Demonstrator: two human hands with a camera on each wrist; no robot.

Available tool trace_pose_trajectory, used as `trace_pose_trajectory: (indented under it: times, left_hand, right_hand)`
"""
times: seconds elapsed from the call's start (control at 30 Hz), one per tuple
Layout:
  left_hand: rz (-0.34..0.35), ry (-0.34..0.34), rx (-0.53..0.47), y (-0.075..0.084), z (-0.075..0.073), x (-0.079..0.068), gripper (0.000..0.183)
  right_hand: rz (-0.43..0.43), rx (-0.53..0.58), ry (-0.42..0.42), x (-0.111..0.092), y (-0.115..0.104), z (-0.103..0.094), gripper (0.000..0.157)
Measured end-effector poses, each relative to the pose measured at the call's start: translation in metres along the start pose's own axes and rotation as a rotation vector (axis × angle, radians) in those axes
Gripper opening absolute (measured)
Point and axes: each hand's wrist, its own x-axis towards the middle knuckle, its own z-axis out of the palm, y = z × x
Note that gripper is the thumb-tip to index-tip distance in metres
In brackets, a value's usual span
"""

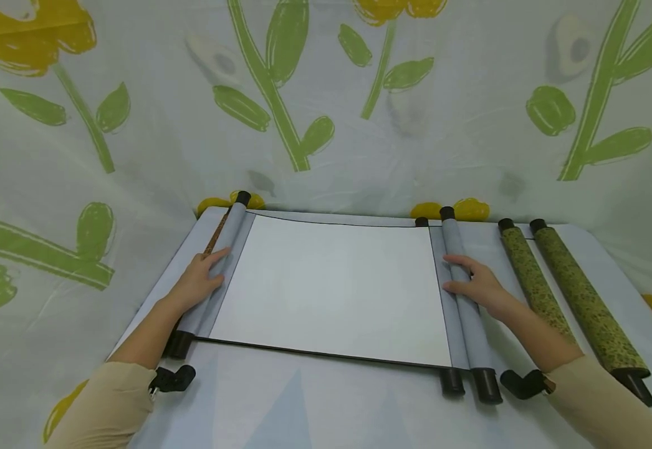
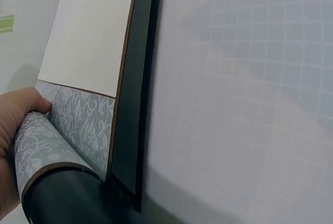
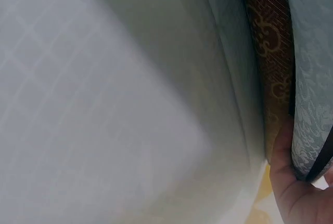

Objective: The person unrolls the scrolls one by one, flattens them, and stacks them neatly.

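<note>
- Soft, slightly dim light evenly reached the far corners of the bench [image 1: 247, 399].
- The white sheet [image 1: 337, 287] looked brightest.
- Blurry-edged shadows [image 3: 171, 57] fell in both wrist views.

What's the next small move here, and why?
Perhaps ease the right roll slightly outward: the white sheet looks bowed along its far edge, the right hand is on that roll, and the left hand could steady the left roll.

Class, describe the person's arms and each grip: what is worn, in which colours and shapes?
The left sleeve and right sleeve are plain beige. A black, bent fitting shows by the left cuff, with a similar black piece by the right. The left grip and right grip wear no gloves.
</note>
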Motion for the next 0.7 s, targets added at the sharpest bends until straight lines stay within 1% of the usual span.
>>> trace_pose_trajectory:
  times: [0.2,0.3,0.43,0.6,0.7]
  left_hand:
    - [0.02,0.011,0.051,-0.002,-0.003,0.0,0.059]
    - [0.04,0.04,0.079,-0.001,-0.007,-0.002,0.059]
    - [0.061,0.079,0.109,-0.001,-0.008,0.0,0.059]
    - [0.037,0.08,0.112,-0.005,-0.004,0.003,0.059]
    - [0.034,0.083,0.12,-0.008,-0.001,0.005,0.059]
  right_hand:
    - [0.038,0.049,-0.028,0.004,0.0,0.005,0.068]
    - [0.045,0.043,-0.033,0.007,-0.002,0.006,0.068]
    - [0.055,0.042,-0.017,0.011,-0.004,0.007,0.065]
    - [0.068,0.084,-0.023,0.016,-0.006,0.008,0.064]
    - [0.071,0.097,-0.036,0.017,-0.007,0.009,0.064]
